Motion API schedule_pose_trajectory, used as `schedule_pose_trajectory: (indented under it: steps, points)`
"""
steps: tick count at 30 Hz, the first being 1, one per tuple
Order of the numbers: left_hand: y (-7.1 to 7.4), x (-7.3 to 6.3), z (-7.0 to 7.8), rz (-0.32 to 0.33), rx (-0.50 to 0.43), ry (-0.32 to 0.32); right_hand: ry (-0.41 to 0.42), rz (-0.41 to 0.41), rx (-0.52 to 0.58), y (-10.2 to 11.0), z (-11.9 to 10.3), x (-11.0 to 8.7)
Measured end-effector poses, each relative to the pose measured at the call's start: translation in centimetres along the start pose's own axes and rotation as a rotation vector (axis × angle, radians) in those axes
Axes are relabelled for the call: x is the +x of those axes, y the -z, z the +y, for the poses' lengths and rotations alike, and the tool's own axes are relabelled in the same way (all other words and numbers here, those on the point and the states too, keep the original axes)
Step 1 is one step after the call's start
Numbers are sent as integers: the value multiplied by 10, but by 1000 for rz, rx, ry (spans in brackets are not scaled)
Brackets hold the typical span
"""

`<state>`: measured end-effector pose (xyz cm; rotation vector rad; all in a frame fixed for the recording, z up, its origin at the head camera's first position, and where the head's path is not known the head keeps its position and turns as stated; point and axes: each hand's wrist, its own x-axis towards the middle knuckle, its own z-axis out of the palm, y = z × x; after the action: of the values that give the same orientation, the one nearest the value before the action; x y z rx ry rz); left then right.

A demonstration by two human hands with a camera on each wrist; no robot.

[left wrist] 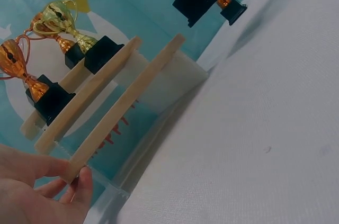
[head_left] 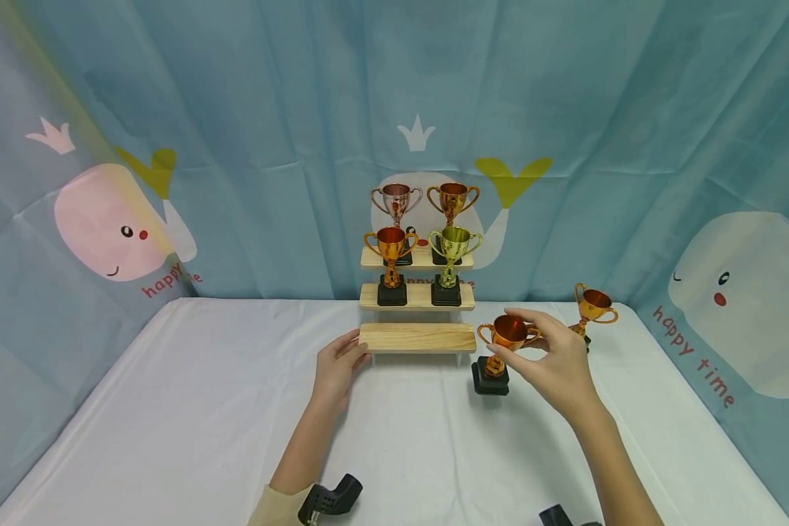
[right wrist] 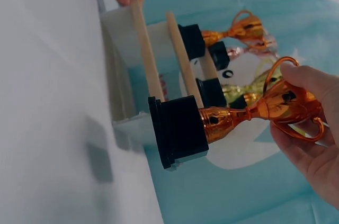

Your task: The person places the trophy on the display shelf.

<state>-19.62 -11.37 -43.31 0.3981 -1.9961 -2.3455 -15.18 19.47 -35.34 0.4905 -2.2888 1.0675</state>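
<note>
Between thumb and fingers my right hand (head_left: 555, 358) holds an orange trophy cup (right wrist: 286, 105) by its bowl, its black base hanging over the cloth right of the stand. My left hand (left wrist: 42, 189) pinches the left end of the bottom shelf (head_left: 417, 338) of a three-step wooden display stand. That bottom shelf is bare. On the middle shelf stand an orange trophy (head_left: 391, 256) at left and a yellow-gold trophy (head_left: 452, 256) at right. Behind them, a rose-coloured trophy (head_left: 396, 199) and a gold trophy (head_left: 454, 199) occupy the top shelf, their lower parts partly hidden.
One more gold trophy (head_left: 594, 305) stands on the table at the back right, partly behind my right hand. White cloth (head_left: 223, 409) covers the table. A blue curtain (head_left: 269, 146) with whale prints hangs along the back and sides.
</note>
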Motion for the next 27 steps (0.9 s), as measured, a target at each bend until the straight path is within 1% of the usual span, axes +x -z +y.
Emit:
schedule_pose_trajectory:
  steps: [7,14,22,27]
  points:
    - [0,-1,0,-9,-8,-4,-22,-39,9,-10,-7,11]
    - [0,-1,0,-7,-6,-1,-48,-72,71,-23,-15,22]
    - [0,-1,0,-6,-5,-5,-22,-84,89,-41,-23,33]
    - [1,0,-1,-9,-11,-13,-24,-94,104,-53,-29,39]
